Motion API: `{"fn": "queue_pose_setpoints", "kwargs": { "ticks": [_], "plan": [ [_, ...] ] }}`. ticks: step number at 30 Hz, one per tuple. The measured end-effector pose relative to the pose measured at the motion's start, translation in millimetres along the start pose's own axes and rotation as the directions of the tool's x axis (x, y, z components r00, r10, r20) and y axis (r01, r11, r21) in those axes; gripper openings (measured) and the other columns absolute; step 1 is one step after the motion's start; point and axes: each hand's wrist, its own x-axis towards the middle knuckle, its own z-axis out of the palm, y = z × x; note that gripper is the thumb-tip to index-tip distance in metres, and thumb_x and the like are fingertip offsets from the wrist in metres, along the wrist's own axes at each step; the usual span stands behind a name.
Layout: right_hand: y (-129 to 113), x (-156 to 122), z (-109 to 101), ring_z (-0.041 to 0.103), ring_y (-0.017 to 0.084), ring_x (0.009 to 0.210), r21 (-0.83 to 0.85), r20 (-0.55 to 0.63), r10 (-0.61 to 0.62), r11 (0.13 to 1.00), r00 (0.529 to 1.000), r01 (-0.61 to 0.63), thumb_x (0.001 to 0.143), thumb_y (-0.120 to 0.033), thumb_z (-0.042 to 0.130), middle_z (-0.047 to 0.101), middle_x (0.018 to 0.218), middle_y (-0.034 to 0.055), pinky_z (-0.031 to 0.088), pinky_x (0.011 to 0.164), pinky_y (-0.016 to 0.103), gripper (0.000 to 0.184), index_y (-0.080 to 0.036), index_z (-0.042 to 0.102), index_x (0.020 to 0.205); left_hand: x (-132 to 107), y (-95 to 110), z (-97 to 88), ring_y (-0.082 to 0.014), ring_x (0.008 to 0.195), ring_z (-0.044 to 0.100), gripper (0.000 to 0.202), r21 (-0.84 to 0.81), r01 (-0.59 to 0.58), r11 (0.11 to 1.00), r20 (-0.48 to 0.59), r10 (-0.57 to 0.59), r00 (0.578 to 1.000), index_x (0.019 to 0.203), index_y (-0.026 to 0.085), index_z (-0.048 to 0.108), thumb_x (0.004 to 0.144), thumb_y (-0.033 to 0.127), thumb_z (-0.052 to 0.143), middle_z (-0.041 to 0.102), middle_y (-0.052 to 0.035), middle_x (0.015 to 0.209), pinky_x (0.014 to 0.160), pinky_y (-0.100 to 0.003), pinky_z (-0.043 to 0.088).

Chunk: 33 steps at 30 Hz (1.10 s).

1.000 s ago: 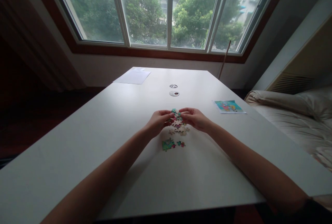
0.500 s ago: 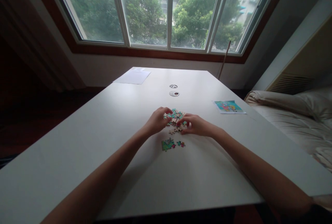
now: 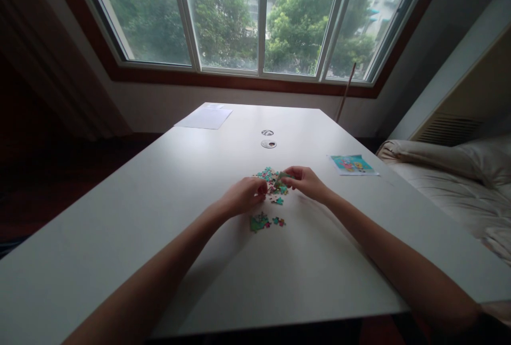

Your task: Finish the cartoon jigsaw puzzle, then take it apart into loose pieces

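Pinched in my right hand [image 3: 305, 181] is a green jigsaw puzzle piece [image 3: 282, 176], lifted a little over the heap. The loose jigsaw pieces [image 3: 266, 173] form a small pile between my hands, some teal side up, some bare backs showing. At the pile's near left edge, my left hand [image 3: 248, 194] has its fingers curled together; whatever is in them is hidden. A teal piece [image 3: 278, 201] lies just this side of the pile. Closer to me rests a joined green section [image 3: 258, 222], with a small joined bit [image 3: 279, 221] to its right.
The white table [image 3: 319, 270] carries a colourful picture sheet [image 3: 353, 164] on the right and white paper [image 3: 205, 118] at the far left. Two round metal inserts [image 3: 269, 144] sit in the tabletop beyond the pile. A cushioned seat [image 3: 451, 174] stands at the right.
My right hand has moved slightly away from me and now holds up a green piece. My left hand has come nearer with its fingers more curled. A teal piece now shows near the pile's front.
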Motion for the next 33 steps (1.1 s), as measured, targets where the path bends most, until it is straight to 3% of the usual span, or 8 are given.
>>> {"fn": "queue_pose_setpoints", "kwargs": {
  "ticks": [3, 5, 8, 10, 15, 23, 29, 33],
  "plan": [
    [2, 4, 0, 0.051, 0.01, 0.051, 0.06, -0.024, 0.105, 0.993, 0.994, -0.104, 0.069, -0.039, 0.059, 0.062, 0.064, 0.0032, 0.039, 0.047, 0.021, 0.032, -0.01, 0.062, 0.083, 1, 1, -2.4, -0.0114, 0.061, 0.052, 0.012, 0.002, 0.035, 0.999, -0.122, -0.035, 0.992, 0.071, 0.016, 0.06, 0.073, 0.009, 0.05, 0.058, -0.0011, 0.069, 0.058, -0.02, 0.039],
    [3, 5, 0, 0.05, 0.01, 0.052, -0.043, -0.07, 0.09, 0.995, 0.993, -0.093, 0.069, -0.04, 0.059, 0.063, 0.063, 0.0031, 0.037, 0.049, 0.021, 0.031, -0.011, 0.065, 0.078, 0, 3, -4.8, -0.0116, 0.062, 0.053, 0.014, 0.026, 0.065, 0.998, -0.194, -0.059, 0.979, 0.073, 0.015, 0.062, 0.075, 0.01, 0.048, 0.058, -0.0031, 0.073, 0.059, -0.021, 0.04],
    [5, 5, -2, 0.052, 0.011, 0.057, -0.253, -0.127, 0.038, 0.965, 0.991, -0.069, 0.072, -0.04, 0.057, 0.065, 0.066, 0.0037, 0.037, 0.055, 0.023, 0.028, -0.015, 0.068, 0.075, -3, 5, -7.4, -0.0129, 0.064, 0.055, 0.014, 0.075, 0.073, 0.995, -0.138, -0.062, 0.988, 0.076, 0.017, 0.065, 0.077, 0.017, 0.051, 0.06, -0.0044, 0.079, 0.06, -0.022, 0.04],
    [5, 5, -3, 0.053, 0.012, 0.06, -0.281, -0.131, 0.035, 0.957, 0.991, -0.071, 0.073, -0.04, 0.055, 0.066, 0.069, 0.0043, 0.038, 0.058, 0.025, 0.029, -0.015, 0.068, 0.076, -5, 6, -7.8, -0.0144, 0.065, 0.056, 0.014, 0.097, 0.076, 0.992, -0.086, -0.068, 0.994, 0.076, 0.02, 0.066, 0.077, 0.026, 0.054, 0.061, -0.0039, 0.081, 0.059, -0.023, 0.04],
    [-6, 5, 3, 0.055, 0.013, 0.064, 0.09, -0.077, 0.073, 0.994, 0.994, -0.066, 0.069, -0.041, 0.06, 0.066, 0.072, 0.0053, 0.041, 0.061, 0.025, 0.032, -0.011, 0.066, 0.078, -2, 14, -6.5, -0.015, 0.066, 0.056, 0.024, -0.057, 0.113, 0.992, -0.169, -0.121, 0.978, 0.083, 0.019, 0.067, 0.077, 0.038, 0.053, 0.064, -0.0041, 0.078, 0.06, -0.023, 0.04],
    [-19, 3, 11, 0.039, 0.004, 0.046, 0.484, 0.01, 0.246, 0.847, 0.969, -0.219, 0.063, -0.04, 0.066, 0.059, 0.061, -0.0003, 0.027, 0.044, 0.019, 0.033, -0.011, 0.066, 0.08, 7, 9, 0.9, -0.0123, 0.059, 0.055, 0.023, -0.415, 0.16, 0.896, -0.171, -0.249, 0.953, 0.078, 0.013, 0.066, 0.076, 0.032, 0.052, 0.065, -0.0018, 0.067, 0.053, -0.02, 0.039],
    [-19, 3, 10, 0.039, 0.005, 0.046, 0.426, -0.042, 0.26, 0.878, 0.965, -0.219, 0.062, -0.039, 0.066, 0.06, 0.06, 0.0005, 0.027, 0.044, 0.02, 0.035, -0.01, 0.067, 0.081, 7, 2, 0.2, -0.0136, 0.052, 0.056, 0.035, -0.369, 0.305, 0.878, -0.139, -0.376, 0.916, 0.102, 0.014, 0.06, 0.077, 0.037, 0.051, 0.061, -0.0008, 0.056, 0.051, -0.022, 0.04],
    [-26, 2, 14, 0.047, 0.007, 0.053, 0.386, -0.07, 0.226, 0.904, 0.972, -0.183, 0.059, -0.035, 0.068, 0.062, 0.063, 0.0023, 0.033, 0.05, 0.021, 0.031, -0.009, 0.067, 0.075, 7, 4, 0.3, -0.0126, 0.05, 0.053, 0.034, -0.365, 0.279, 0.888, -0.144, -0.35, 0.926, 0.085, 0.014, 0.065, 0.079, 0.043, 0.046, 0.058, -0.0008, 0.054, 0.047, -0.02, 0.037]
  ]
}}
